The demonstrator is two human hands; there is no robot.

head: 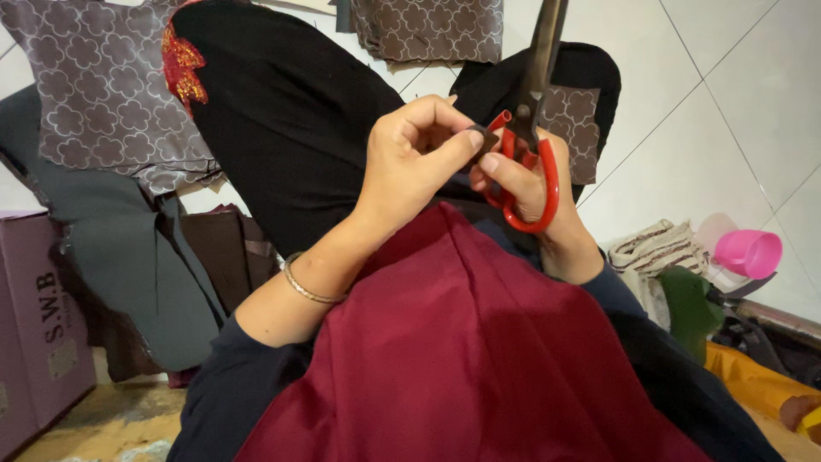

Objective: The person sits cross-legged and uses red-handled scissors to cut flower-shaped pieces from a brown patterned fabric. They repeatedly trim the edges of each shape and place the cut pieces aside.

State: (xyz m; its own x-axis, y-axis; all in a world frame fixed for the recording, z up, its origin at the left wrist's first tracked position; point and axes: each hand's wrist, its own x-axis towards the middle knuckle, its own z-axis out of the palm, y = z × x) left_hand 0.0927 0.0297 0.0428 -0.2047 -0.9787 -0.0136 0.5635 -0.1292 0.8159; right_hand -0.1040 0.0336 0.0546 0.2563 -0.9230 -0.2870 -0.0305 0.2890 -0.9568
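Observation:
My right hand (534, 184) grips red-handled scissors (532, 128), fingers through the loops, the dark blades pointing up and away. My left hand (419, 150) pinches a small dark scrap of cloth (483, 137) right beside the scissors' pivot. Both hands hover above my lap, which is draped in dark red cloth (462, 342). A thin bracelet (304, 287) circles my left wrist.
Black cloth (282, 111) lies over my leg. Brown patterned fabric pieces (103, 85) lie on the white tiled floor (727, 94), with more stacked at the top (428, 30). A purple box (38, 316) stands at left. A pink cup (748, 252) and bundled cloths (654, 252) sit at right.

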